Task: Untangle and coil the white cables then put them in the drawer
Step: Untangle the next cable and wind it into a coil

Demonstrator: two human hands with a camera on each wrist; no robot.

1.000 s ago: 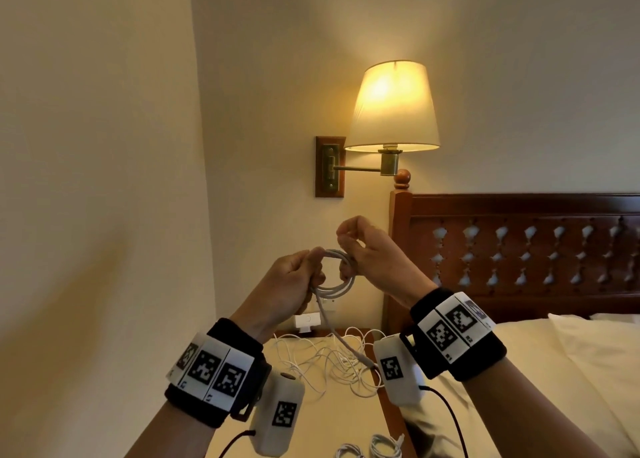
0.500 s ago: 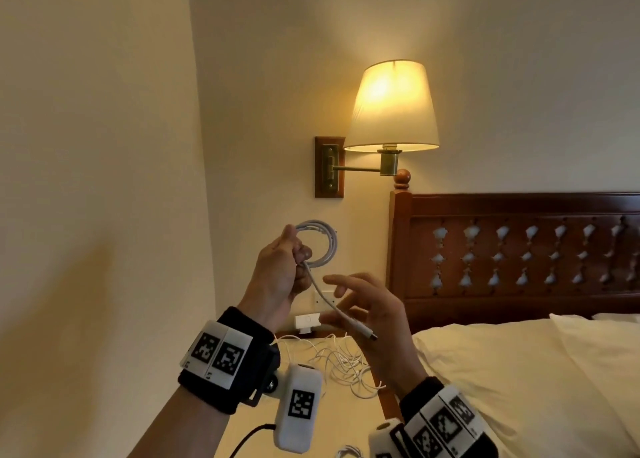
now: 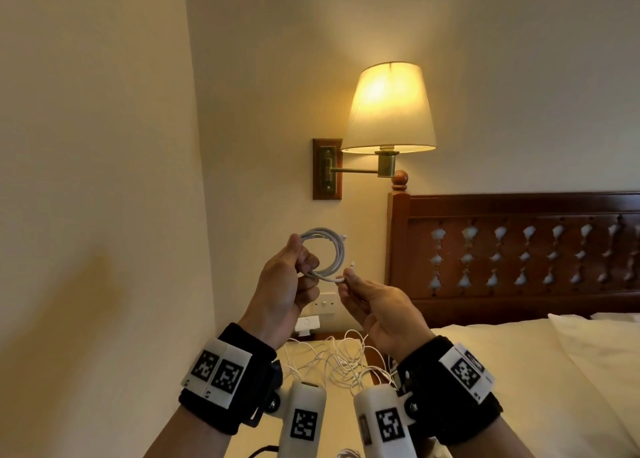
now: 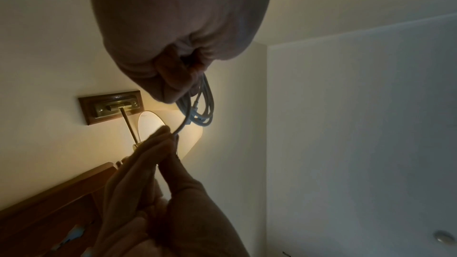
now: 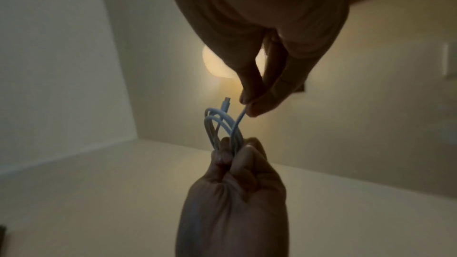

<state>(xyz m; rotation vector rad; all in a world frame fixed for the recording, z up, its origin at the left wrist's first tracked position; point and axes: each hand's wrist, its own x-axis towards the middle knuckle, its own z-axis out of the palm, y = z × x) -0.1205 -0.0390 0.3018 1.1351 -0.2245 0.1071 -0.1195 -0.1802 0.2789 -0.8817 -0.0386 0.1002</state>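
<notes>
A white cable (image 3: pixel 327 250) is wound into a small coil in the air before the wall. My left hand (image 3: pixel 300 254) grips the coil at its left side, thumb on top; the left wrist view shows the loops (image 4: pixel 201 105) hanging from its fingers. My right hand (image 3: pixel 348 280) pinches the cable's free end just right of the coil, also visible in the right wrist view (image 5: pixel 248 107). One plug (image 5: pixel 227 101) sticks out of the loops. A tangle of thin white cables (image 3: pixel 332 362) lies on the nightstand (image 3: pixel 256 438) below both hands. No drawer is in view.
A lit wall lamp (image 3: pixel 388 111) hangs above the hands. The dark wooden headboard (image 3: pixel 519 250) and the bed (image 3: pixel 519 371) fill the right. A wall socket (image 3: pixel 323 303) sits behind the hands. A plain wall closes in on the left.
My right hand left the coil, dropped to the hanging tail, then lifted its end up beside the coil. My left hand carried the coil a little left and higher.
</notes>
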